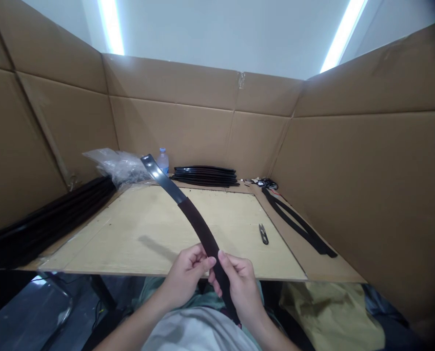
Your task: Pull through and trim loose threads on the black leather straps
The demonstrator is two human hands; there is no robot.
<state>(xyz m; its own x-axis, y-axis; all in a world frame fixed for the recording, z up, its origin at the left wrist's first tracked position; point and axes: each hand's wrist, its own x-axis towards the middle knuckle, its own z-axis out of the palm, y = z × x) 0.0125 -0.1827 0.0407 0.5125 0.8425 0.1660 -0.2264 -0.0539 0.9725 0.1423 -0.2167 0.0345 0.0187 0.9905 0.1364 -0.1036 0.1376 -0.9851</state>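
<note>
A long, curved, glossy black strip (162, 179) rises from my lap toward the table's far left. A dark fabric sleeve (199, 222) covers its lower part, and the upper end is bare. My left hand (190, 270) grips the sleeved part from the left, thumb on top. From the right, my right hand (239, 278) pinches the same part, its thumb along the edge. The strip's lower end reaches my shirt. On the board to the right lies a pair of thread snips (263, 234), apart from both hands.
Cardboard walls (173, 126) enclose the table (129, 234) on three sides. Glossy black strips (205, 176) are stacked at the back beside a bottle (163, 161) and clear plastic bags (120, 165). Dark strips (56, 214) lie along the left, with fabric sleeves (298, 222) at right.
</note>
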